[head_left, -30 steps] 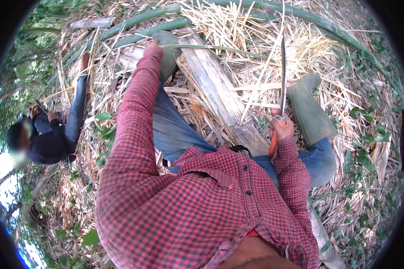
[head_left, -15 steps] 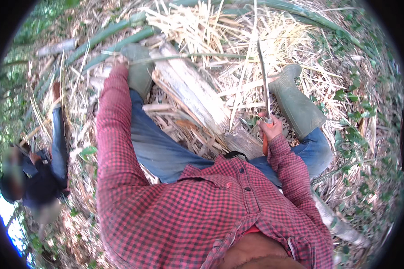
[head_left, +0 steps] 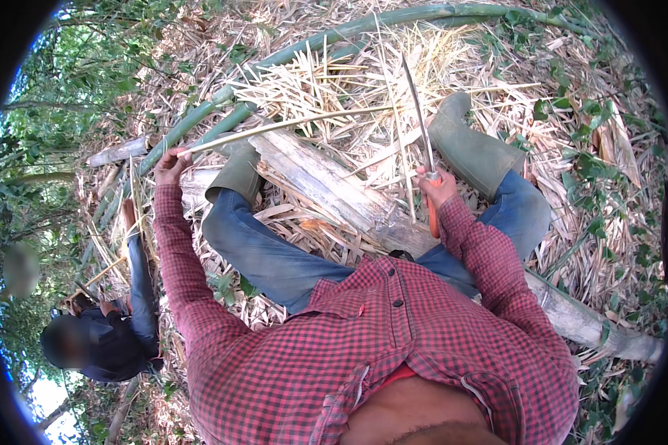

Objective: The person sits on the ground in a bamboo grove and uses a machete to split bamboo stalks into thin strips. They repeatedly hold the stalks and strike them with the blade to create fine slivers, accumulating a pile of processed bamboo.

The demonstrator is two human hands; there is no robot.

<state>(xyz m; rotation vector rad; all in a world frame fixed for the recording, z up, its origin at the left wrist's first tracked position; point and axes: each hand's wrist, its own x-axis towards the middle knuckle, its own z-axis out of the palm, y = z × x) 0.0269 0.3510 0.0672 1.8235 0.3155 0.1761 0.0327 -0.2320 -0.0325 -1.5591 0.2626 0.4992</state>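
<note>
My left hand, stretched out to the left past my boot, is closed on the end of a long thin bamboo strip. That strip runs to the right across my lower legs, above a pale split log. Between my knees and close to the right boot, my right hand grips the orange handle of a machete. Its long narrow blade points away from me, and the strip's far end reaches close to it. Whether strip and blade touch, I cannot tell. Another thin upright strip stands just left of the blade.
Pale bamboo slivers lie heaped beyond the log. Green bamboo poles curve behind them. My green boots flank the log. A co-worker in dark clothes sits at the left. A thick pole lies at my right.
My left hand has moved left and back toward me, away from the left boot, with the strip in it. The machete stays in my right hand. The whole view has shifted somewhat.
</note>
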